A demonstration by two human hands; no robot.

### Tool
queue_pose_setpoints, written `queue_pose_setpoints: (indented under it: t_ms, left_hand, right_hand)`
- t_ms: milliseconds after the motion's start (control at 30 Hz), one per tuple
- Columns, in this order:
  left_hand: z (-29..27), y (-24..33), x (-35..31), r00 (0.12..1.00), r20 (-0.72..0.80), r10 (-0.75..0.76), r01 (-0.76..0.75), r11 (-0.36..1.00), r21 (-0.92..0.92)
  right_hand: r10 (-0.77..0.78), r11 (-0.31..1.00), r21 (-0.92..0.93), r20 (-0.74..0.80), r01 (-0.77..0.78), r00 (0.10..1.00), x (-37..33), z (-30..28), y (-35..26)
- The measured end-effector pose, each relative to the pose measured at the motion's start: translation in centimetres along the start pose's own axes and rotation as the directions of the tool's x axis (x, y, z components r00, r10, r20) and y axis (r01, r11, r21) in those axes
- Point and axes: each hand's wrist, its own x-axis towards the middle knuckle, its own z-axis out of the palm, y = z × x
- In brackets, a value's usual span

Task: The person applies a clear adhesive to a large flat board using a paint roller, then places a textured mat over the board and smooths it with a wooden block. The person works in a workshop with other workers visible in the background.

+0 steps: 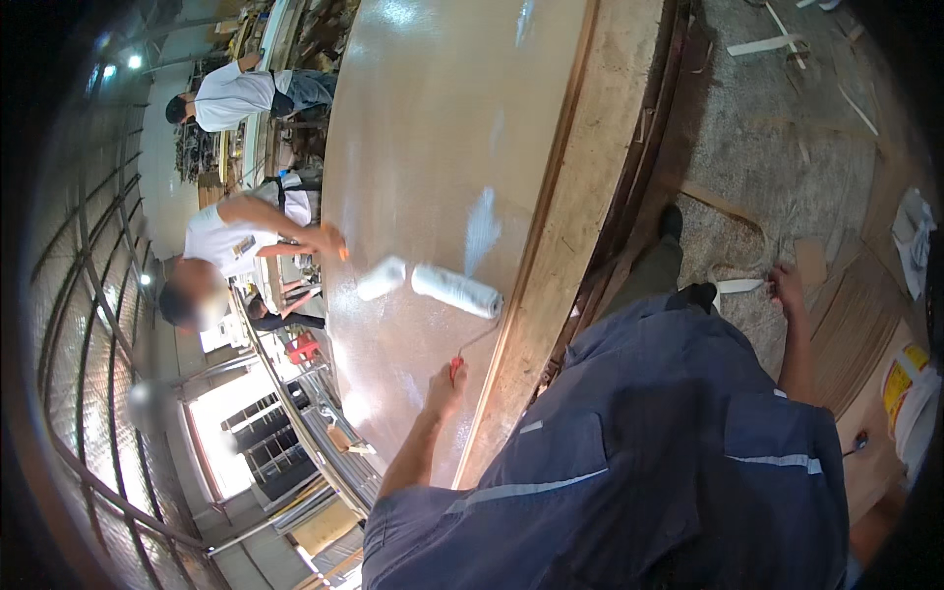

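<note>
My left hand is closed around the red handle of a paint roller. Its white, fluffy sleeve rests on a large, shiny, light-brown panel. A whitish wet streak lies just beyond the sleeve. My right hand hangs low at my other side, its fingers curled. Close to those fingers is a white, flat, elongated piece; whether they grip it I cannot make out. Across the panel, a co-worker's hand holds an orange handle, and a second white roller sits near mine.
A wooden ledge borders the panel on my side. Scraps and strips litter the floor, with cardboard and a white-and-yellow bag at the right. Another person stands farther along; metal racks are behind.
</note>
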Motion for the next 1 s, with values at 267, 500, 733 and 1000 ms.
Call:
queue_pose_setpoints:
  t_ms: [267, 500, 733, 1000]
  left_hand:
    - [-6.3, 13.6, 15.7, 0.964, 0.170, 0.205, -0.225, 0.968, 0.108]
    - [-8.4, 41.9, 39.4, 0.954, 0.119, 0.276, -0.298, 0.920, 0.255]
    - [-8.3, 52.4, 40.1, 0.927, 0.065, 0.370, -0.375, 0.922, 0.094]
    - [0.2, 21.6, 23.2, 0.878, -0.123, 0.464, -0.455, 0.886, 0.092]
  right_hand:
    - [0.155, 0.972, 0.192, -0.078, -0.138, 0.985, -5.1, 1.4, 1.0]
    - [0.329, 0.925, 0.253, -0.163, -0.283, 0.930, -11.0, -2.1, 9.7]
    - [0.301, 0.912, 0.356, -0.243, -0.204, 0.922, -13.1, -0.9, 9.8]
    - [0.174, 0.947, 0.288, -0.097, -0.139, 0.980, -9.2, 0.9, 10.1]
